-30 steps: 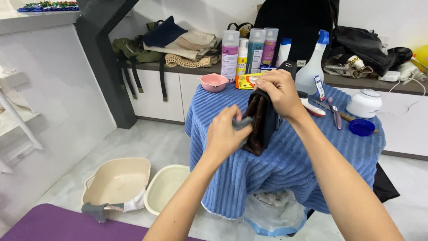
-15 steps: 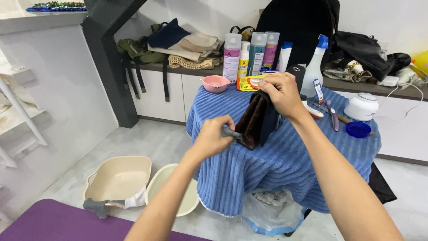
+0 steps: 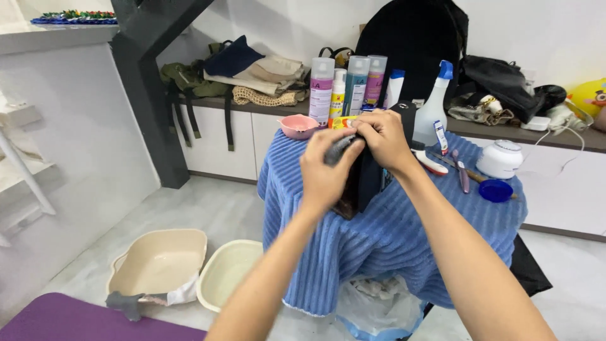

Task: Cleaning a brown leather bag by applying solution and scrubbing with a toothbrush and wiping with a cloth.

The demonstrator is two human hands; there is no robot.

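White cupboards and a cluttered shelf run behind a small table draped in a blue ribbed towel (image 3: 391, 233), which serves as the landmark. On the floor left of the towel sit a beige basin (image 3: 158, 260) and a paler basin (image 3: 228, 271), side by side. Above the towel's near edge the left hand (image 3: 325, 173) is closed around a small grey cloth (image 3: 339, 149), pressing it against the upper part of a dark brown bag (image 3: 360, 180) that stands upright on the towel. The right hand (image 3: 384, 140) is clamped over the bag's top edge, fingers curled, so the bag hangs directly below that grip and just right of the left palm. At the towel's back stand tall spray cans (image 3: 347, 85) beside a pink bowl (image 3: 298, 126). Toward the towel's right side lie a white spray bottle (image 3: 434, 104), a white round jar (image 3: 500, 159) and a blue lid (image 3: 495, 190).
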